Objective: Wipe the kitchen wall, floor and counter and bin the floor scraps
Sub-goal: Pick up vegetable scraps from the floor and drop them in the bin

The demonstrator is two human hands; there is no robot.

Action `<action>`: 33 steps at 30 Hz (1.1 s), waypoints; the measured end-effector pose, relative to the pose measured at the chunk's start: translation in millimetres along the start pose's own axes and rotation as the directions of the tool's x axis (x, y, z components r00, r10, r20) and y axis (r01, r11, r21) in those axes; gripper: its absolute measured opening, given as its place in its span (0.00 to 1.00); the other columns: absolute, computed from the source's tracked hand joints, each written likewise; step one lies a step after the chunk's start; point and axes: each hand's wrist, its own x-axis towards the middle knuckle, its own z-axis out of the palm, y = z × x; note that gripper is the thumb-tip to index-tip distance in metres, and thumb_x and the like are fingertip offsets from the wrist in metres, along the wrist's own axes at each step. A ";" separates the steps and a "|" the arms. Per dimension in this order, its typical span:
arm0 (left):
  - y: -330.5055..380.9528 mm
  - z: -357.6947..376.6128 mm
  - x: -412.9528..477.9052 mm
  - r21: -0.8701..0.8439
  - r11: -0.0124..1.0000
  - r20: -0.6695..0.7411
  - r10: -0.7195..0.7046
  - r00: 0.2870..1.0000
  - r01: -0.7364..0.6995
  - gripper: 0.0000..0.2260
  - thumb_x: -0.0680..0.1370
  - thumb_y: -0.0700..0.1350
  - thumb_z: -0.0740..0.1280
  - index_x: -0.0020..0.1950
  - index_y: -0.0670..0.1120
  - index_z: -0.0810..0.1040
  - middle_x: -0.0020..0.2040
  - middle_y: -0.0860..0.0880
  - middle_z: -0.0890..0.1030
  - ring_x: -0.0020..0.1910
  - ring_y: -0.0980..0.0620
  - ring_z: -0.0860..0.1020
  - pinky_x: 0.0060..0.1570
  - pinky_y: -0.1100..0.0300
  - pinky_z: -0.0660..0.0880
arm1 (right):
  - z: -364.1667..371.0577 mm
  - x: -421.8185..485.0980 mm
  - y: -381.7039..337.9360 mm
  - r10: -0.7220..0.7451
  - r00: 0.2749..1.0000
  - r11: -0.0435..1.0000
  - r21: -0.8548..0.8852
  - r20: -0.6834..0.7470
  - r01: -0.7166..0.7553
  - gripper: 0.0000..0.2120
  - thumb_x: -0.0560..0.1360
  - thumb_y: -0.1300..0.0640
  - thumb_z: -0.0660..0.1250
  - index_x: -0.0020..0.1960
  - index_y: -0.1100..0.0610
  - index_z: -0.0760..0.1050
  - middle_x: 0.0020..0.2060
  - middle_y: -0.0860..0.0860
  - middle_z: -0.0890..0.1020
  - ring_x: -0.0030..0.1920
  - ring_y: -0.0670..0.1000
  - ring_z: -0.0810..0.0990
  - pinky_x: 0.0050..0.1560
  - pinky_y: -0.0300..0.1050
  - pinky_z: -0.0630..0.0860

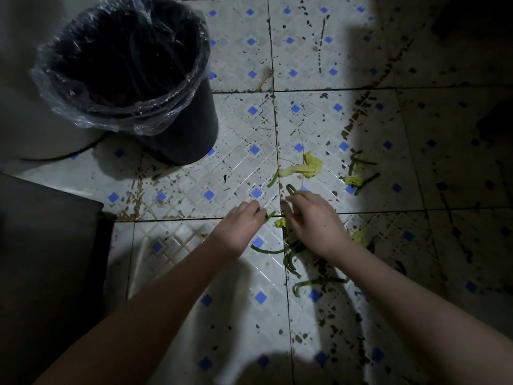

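Note:
Green vegetable strips and pale yellow-green leaf scraps lie scattered on the white tiled floor (238, 168). My left hand (238, 226) pinches a short green strip (269, 216) just above the tiles. My right hand (313, 223) has its fingers curled round a thin green loop (291, 188), and a yellow leaf bit (281, 222) shows under its palm. More strips (291, 259) spread below my right wrist. A larger leaf (308, 166) sits beyond both hands. The black bin (177, 129), lined with a clear bag, stands at the upper left.
More scraps (358, 173) lie to the right near a dark shadowed area. A dark cabinet or box (50, 245) fills the lower left. A pale rounded object (33, 120) stands behind the bin. The tiles carry many dark stains.

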 end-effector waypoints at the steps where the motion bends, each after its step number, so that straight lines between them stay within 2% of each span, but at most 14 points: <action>1: 0.3 -0.2 -0.4 0.001 1.000 -0.003 -0.013 1.000 0.013 0.17 0.77 0.33 0.61 0.65 0.44 0.70 0.60 0.46 0.72 0.55 0.49 0.71 0.53 0.60 0.69 | 2.3 -3.4 -0.5 -0.015 1.000 1.000 -0.003 0.020 0.015 0.14 0.76 0.56 0.65 0.60 0.56 0.75 0.56 0.53 0.79 0.54 0.55 0.76 0.55 0.48 0.72; 6: -0.3 -9.1 -2.0 0.002 1.000 0.026 -0.014 1.000 0.014 0.17 0.73 0.27 0.59 0.57 0.43 0.73 0.54 0.45 0.73 0.53 0.48 0.71 0.44 0.61 0.67 | 12.0 -17.3 -1.6 -0.056 0.988 0.996 -0.066 0.147 0.067 0.21 0.74 0.54 0.67 0.66 0.54 0.71 0.62 0.52 0.76 0.60 0.55 0.73 0.61 0.48 0.68; 10: -5.4 -14.9 -3.2 0.008 0.999 0.013 -0.043 0.999 0.043 0.16 0.73 0.26 0.59 0.54 0.43 0.73 0.54 0.45 0.73 0.52 0.49 0.70 0.42 0.63 0.62 | 11.5 -18.9 1.0 -0.057 0.982 0.991 -0.106 0.180 0.077 0.26 0.71 0.67 0.65 0.67 0.54 0.71 0.62 0.52 0.75 0.60 0.55 0.72 0.59 0.49 0.71; 14: -8.6 -22.3 -0.9 0.005 0.996 -0.006 -0.094 0.996 0.094 0.17 0.75 0.28 0.58 0.60 0.43 0.72 0.57 0.46 0.73 0.55 0.51 0.70 0.50 0.62 0.68 | 11.7 -17.9 3.2 -0.021 0.987 0.998 -0.059 0.158 0.031 0.26 0.70 0.71 0.61 0.66 0.55 0.72 0.57 0.53 0.76 0.59 0.54 0.71 0.53 0.48 0.73; 16: -9.4 -26.2 0.1 -0.013 0.993 -0.019 -0.114 0.993 0.114 0.16 0.76 0.29 0.59 0.61 0.43 0.71 0.58 0.46 0.73 0.55 0.51 0.70 0.50 0.62 0.68 | 9.8 -13.9 4.4 -0.006 0.992 0.999 -0.036 0.126 0.010 0.25 0.71 0.72 0.62 0.64 0.55 0.73 0.55 0.52 0.76 0.58 0.54 0.71 0.50 0.46 0.72; 21: -12.2 -30.9 3.0 -0.056 0.988 -0.051 -0.150 0.987 0.147 0.16 0.77 0.30 0.61 0.61 0.44 0.70 0.58 0.47 0.72 0.55 0.52 0.69 0.51 0.63 0.67 | -1.6 16.4 7.5 0.055 0.998 0.998 -0.003 0.003 -0.055 0.24 0.70 0.74 0.60 0.62 0.57 0.75 0.54 0.55 0.77 0.57 0.56 0.72 0.51 0.54 0.75; 25: -15.1 -34.7 2.3 -0.070 0.985 -0.067 -0.162 0.985 0.157 0.15 0.78 0.31 0.60 0.62 0.44 0.70 0.59 0.47 0.72 0.56 0.52 0.70 0.53 0.61 0.69 | -5.6 41.0 9.9 0.057 0.997 0.998 0.001 -0.058 -0.057 0.21 0.72 0.72 0.60 0.62 0.59 0.75 0.55 0.57 0.76 0.59 0.58 0.71 0.50 0.54 0.75; 28: -19.1 -38.8 1.7 -0.106 0.981 -0.096 -0.172 0.980 0.162 0.13 0.78 0.30 0.59 0.60 0.43 0.71 0.57 0.46 0.72 0.55 0.51 0.70 0.52 0.61 0.68 | -3.1 52.3 13.7 0.049 0.998 0.998 -0.028 -0.027 -0.050 0.22 0.73 0.67 0.65 0.66 0.55 0.72 0.62 0.56 0.73 0.64 0.57 0.68 0.60 0.53 0.71; 30: -21.7 -40.2 1.0 -0.114 0.981 -0.106 -0.172 0.979 0.159 0.12 0.79 0.31 0.58 0.59 0.43 0.71 0.56 0.46 0.73 0.54 0.51 0.70 0.50 0.61 0.66 | 2.4 54.5 16.6 0.059 0.997 0.992 -0.116 0.043 -0.054 0.26 0.74 0.55 0.69 0.70 0.51 0.66 0.69 0.58 0.65 0.70 0.60 0.61 0.69 0.57 0.60; 33: -24.6 -38.3 -1.3 -0.120 0.978 -0.108 -0.187 0.976 0.174 0.13 0.79 0.30 0.58 0.58 0.43 0.72 0.55 0.46 0.73 0.53 0.51 0.70 0.49 0.63 0.65 | 7.9 53.3 21.9 0.135 0.988 0.970 -0.213 0.077 -0.116 0.30 0.73 0.43 0.66 0.72 0.47 0.60 0.75 0.58 0.54 0.75 0.60 0.48 0.72 0.64 0.46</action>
